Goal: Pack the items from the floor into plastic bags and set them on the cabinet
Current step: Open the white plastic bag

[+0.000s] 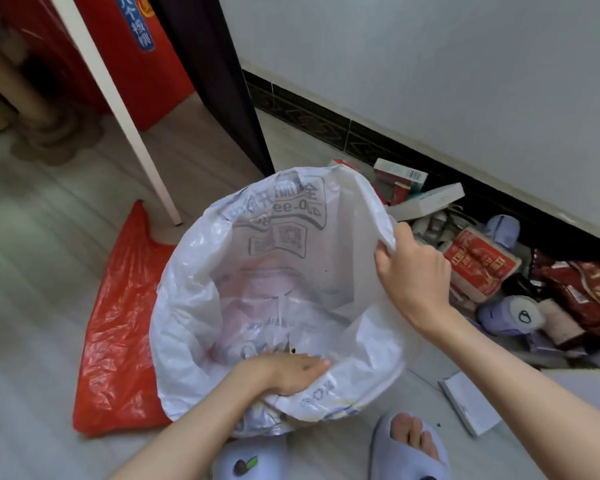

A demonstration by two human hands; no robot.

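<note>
White bag (278, 292) held open above the floor, packing barely begun.
Left hand (288, 374) grips the near rim; right hand (413, 271) pinches the far rim; the bag looks almost empty; items (499, 268) lie heaped by the wall, unpacked; red bag (118, 323) lies flat, unused; no cabinet top in view.

Soft even indoor light, faint shadows, wide-angle edge bending, slight blur overall
</note>
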